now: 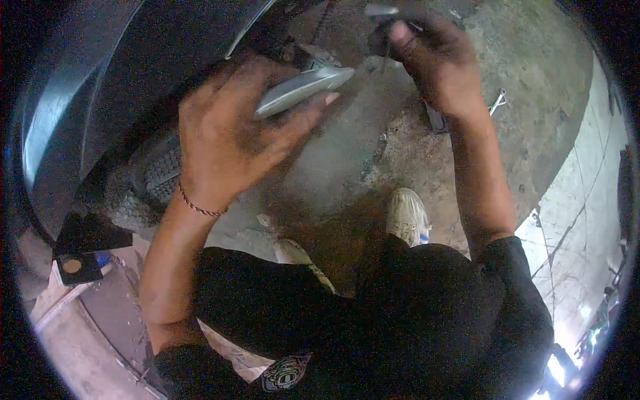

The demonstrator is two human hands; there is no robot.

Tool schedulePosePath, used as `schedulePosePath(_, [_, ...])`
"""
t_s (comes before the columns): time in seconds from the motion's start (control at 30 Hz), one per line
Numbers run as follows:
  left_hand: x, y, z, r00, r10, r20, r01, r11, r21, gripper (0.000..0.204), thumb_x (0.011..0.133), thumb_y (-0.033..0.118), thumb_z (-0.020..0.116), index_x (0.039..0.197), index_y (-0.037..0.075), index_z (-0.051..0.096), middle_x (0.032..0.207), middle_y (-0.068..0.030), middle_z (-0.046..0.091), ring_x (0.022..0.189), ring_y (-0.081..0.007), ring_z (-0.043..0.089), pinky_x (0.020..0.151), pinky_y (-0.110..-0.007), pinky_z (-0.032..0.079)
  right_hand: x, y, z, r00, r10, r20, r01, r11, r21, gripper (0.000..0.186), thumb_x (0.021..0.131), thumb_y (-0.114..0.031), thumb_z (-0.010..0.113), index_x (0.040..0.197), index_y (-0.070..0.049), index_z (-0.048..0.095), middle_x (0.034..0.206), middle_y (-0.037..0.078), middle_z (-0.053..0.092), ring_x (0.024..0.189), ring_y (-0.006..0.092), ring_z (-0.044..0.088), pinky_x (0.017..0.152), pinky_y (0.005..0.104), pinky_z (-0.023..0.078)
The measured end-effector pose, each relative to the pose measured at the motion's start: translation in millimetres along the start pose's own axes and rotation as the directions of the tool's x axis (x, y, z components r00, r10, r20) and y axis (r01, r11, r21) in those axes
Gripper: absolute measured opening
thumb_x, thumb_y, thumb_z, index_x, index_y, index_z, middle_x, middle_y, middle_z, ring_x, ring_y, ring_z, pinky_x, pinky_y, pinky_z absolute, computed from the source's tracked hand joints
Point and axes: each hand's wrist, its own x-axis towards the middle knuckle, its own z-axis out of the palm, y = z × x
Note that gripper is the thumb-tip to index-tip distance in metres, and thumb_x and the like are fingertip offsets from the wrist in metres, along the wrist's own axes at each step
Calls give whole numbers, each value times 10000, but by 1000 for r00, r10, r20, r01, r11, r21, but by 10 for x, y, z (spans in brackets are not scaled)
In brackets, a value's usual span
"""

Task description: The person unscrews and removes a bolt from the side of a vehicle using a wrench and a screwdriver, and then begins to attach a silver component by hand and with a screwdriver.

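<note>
My left hand (230, 123) is closed round a smooth, silver-grey, tapered piece (303, 91), with the thumb along its lower edge and the fingers above. The pointed end juts out to the right, past the fingertips. Exactly what part it is I cannot make out. My right hand (437, 63), raised higher and to the right, is closed on a small dark object (381, 39), smeared by motion. A pale, flat shape (381, 11) shows just above that hand's fingers. The two hands are apart.
A dark, glossy vehicle panel (60, 113) curves along the left, with a treaded tyre (162, 177) below it. On the stained concrete floor (540, 127) a metal tool (499, 101) shows behind my right wrist. My pale shoes (408, 217) stand below; a dark box (80, 268) lies lower left.
</note>
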Motion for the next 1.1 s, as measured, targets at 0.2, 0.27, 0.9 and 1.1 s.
schedulePosePath(0.2, [-58, -55, 1, 1000, -15, 3, 15, 1000, 17, 326, 641, 276, 830, 812, 60, 656, 787, -98, 665, 660, -261, 655, 587, -339, 526, 131, -408, 178, 946, 49, -320, 219, 632, 744, 329, 914, -218, 606, 1123, 30, 546, 971, 98, 602, 875, 250, 622, 797, 397, 516])
schedulePosePath(0.27, [-50, -46, 21, 1000, -12, -5, 13, 999, 33, 335, 636, 279, 833, 817, 59, 657, 790, -101, 666, 656, -263, 655, 582, -338, 526, 213, -227, 153, 964, -110, -243, 261, 574, 776, 353, 913, -216, 606, 1147, 33, 520, 1001, 120, 598, 918, 258, 623, 844, 411, 518])
schedulePosePath(0.9, [-15, 16, -3, 997, -79, 19, 78, 996, 31, 301, 647, 241, 832, 816, 64, 657, 741, -98, 658, 637, -261, 655, 575, -336, 530, 362, -178, 145, 970, 63, -233, 159, 561, 813, 297, 929, -155, 566, 1127, 57, 501, 1013, 148, 621, 873, 254, 647, 772, 370, 543])
schedulePosePath(1.1, [6, 12, -4, 999, -44, 7, 44, 999, -14, 300, 656, 255, 827, 807, 65, 652, 727, -104, 649, 619, -266, 646, 558, -345, 519, 374, -121, 114, 977, 35, -210, 154, 566, 810, 314, 927, -148, 571, 1175, 29, 495, 983, 132, 618, 848, 233, 644, 770, 365, 542])
